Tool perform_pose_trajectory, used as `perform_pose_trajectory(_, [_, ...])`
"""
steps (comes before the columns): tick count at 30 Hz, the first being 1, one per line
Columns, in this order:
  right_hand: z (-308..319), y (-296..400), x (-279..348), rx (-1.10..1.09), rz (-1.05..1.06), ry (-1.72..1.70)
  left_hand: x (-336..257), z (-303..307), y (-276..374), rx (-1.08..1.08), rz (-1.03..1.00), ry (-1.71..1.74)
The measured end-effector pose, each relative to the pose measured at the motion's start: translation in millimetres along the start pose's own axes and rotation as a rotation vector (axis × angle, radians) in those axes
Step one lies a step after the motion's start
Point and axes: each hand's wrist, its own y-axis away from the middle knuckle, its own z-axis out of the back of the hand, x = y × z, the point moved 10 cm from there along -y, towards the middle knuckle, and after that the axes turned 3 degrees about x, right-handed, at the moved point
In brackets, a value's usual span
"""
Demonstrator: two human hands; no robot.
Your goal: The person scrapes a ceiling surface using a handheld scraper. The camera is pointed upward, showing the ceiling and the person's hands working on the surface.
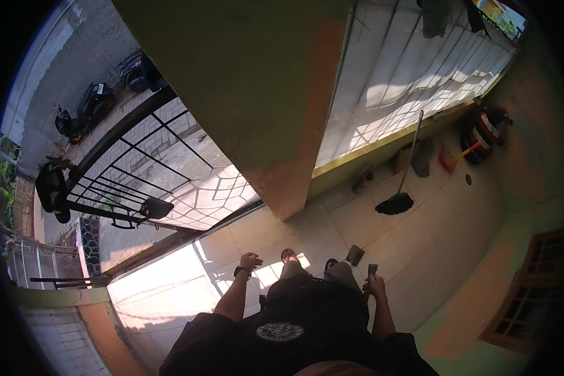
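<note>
My left hand (250,262) hangs over the sunlit tile floor (169,272), a dark watch (240,270) on its wrist. Its fingers are slightly apart and nothing shows in them. Beside my right thigh, my right hand (375,286) is closed around a slim dark object (372,269), whose upper end sticks out above the fingers; what it is, I cannot tell. A small, dark, squarish object (355,255) lies on the tiles just ahead of my right foot. Both my feet are in sandals.
A black metal gate (122,174) is at the left, with motorcycles (87,110) beyond it. A wall pillar (282,188) juts out ahead. Against the low wall leans a broom (395,204), near a red dustpan (446,160) and a striped bundle (488,130). A wooden-framed window (528,286) is at right.
</note>
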Motion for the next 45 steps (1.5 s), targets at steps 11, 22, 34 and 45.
perform_pose_trajectory(11, [56.0, 4.4, -159.2, 0.033, -0.078, 0.416, 142.4, -83.8, 206.1, -0.349, 0.191, -0.49])
perform_pose_trajectory(22, [113.0, -58.0, -140.3, 0.112, -0.162, 0.203, 40.7, -145.9, 243.1, -0.464, -0.256, -0.424])
perform_pose_trajectory(34, [128.3, -95.8, -58.1, 0.118, 0.024, 0.083, -485.3, -79.9, 301.7, -1.294, -1.219, -0.827])
perform_pose_trajectory(45, [126.6, -27.3, -243.8, 0.193, -0.275, 0.016, -457.1, -161.2, 220.2, -1.021, -1.172, -1.405])
